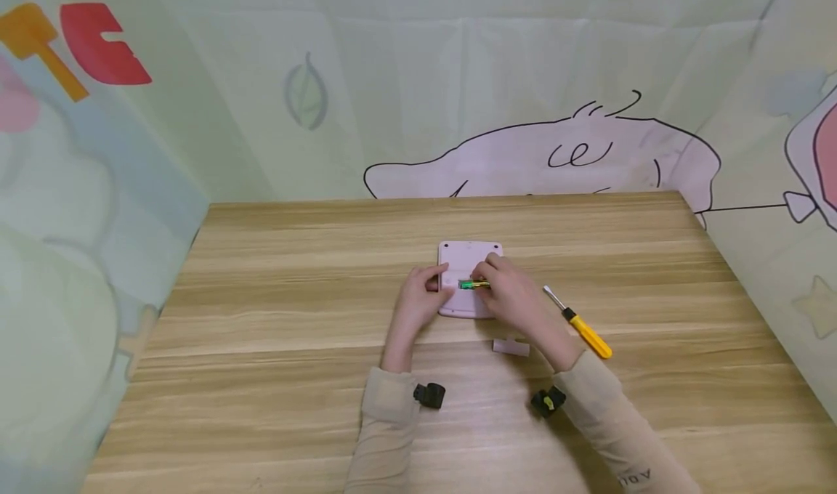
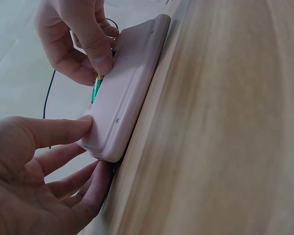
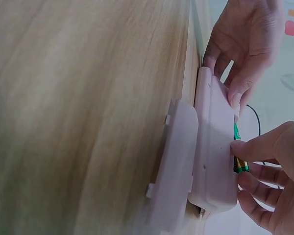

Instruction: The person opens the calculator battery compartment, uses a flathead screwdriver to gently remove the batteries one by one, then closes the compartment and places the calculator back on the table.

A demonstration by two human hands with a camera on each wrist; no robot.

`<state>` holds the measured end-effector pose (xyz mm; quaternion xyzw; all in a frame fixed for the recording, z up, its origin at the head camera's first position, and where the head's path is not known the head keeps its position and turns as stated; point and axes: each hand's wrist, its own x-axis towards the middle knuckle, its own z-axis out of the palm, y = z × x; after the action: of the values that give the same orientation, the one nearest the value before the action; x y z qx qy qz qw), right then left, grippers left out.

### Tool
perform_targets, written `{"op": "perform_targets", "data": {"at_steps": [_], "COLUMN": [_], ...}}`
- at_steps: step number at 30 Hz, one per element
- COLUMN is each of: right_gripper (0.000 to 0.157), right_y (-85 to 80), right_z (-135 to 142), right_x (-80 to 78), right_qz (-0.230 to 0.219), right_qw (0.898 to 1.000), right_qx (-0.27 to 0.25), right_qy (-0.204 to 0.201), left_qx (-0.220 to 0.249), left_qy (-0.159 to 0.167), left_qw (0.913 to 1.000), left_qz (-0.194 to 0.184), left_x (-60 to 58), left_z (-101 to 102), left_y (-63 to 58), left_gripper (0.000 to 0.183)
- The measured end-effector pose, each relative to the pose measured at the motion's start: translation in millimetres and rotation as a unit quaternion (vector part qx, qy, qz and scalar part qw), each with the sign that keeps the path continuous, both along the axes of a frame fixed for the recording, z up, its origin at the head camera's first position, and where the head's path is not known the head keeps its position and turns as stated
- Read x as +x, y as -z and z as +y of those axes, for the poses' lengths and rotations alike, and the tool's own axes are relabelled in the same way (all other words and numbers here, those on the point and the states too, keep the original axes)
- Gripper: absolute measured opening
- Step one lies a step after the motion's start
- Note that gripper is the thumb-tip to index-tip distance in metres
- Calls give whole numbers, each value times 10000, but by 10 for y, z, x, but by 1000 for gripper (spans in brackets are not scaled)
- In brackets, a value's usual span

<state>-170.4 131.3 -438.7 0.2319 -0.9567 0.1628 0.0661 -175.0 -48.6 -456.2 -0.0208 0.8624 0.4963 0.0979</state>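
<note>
A pale pink flat device (image 1: 459,260), like a calculator lying face down, rests on the table with screw holes at its corners. My left hand (image 1: 418,298) grips its left side, thumb on the upper face and fingers at the edge. With thumb and fingers, my right hand (image 1: 513,290) pinches a green-and-gold battery (image 1: 467,285) over the middle of the device. The right wrist view shows the battery (image 3: 241,165) lying along the device's back, partly covered by the thumb. Most of the slot beneath is hidden by the fingers.
A small pink battery cover (image 1: 511,346) with tabs lies in front of the device, near my right forearm. To the right lies a screwdriver (image 1: 588,334) with a yellow handle. The wooden table (image 1: 294,298) meets a printed cloth backdrop at its far edge.
</note>
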Motion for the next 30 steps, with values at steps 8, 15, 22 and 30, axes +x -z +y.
{"op": "perform_targets", "data": {"at_steps": [8, 15, 22, 30], "right_gripper": [11, 12, 10, 9], "right_y": [-26, -27, -33, -48], "right_z": [-10, -19, -23, -24], "right_x": [-16, -32, -40, -25], "right_qz": [-38, -24, -75, -75], "right_qw": [10000, 10000, 10000, 10000], "right_qx": [0, 32, -3, 53], "right_qy": [-32, -16, 18, 33], "left_qx": [9, 30, 66, 146], "left_qy": [9, 16, 22, 35], "left_qw": [10000, 10000, 9999, 9996], "left_qz": [25, 45, 143, 238], "left_x": [-1, -9, -3, 11], "left_z": [-7, -5, -8, -8], "left_y": [-8, 2, -5, 5], "left_gripper": [47, 47, 47, 46]}}
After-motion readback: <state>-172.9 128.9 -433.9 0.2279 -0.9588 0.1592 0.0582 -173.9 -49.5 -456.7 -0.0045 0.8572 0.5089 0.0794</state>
